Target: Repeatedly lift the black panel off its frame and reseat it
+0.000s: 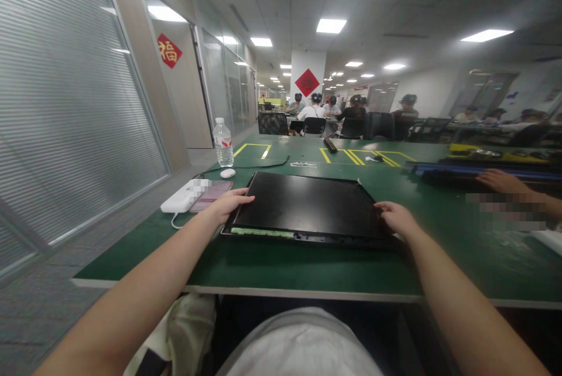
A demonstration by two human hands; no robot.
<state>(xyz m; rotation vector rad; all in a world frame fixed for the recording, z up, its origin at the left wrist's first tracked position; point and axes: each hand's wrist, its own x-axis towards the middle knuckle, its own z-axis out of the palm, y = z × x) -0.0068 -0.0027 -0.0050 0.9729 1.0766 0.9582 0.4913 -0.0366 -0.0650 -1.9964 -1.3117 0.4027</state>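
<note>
A flat black display panel (314, 203) lies face up over the green table in front of me, a green circuit strip (262, 232) showing along its near edge. My left hand (230, 203) grips the panel's left edge, thumb on top and the other fingers partly out of sight. On the opposite side, my right hand (395, 218) holds the right edge between thumb and fingers. Whether the panel rests fully on the table or is slightly raised, I cannot tell.
Left of the panel are a white power bank (178, 197), a pink phone (213, 193), a white oval case (228, 173) and a water bottle (223, 143). A black cable (267, 165) runs behind. At right, another person's hand (503, 181) is by a long dark panel (465, 172).
</note>
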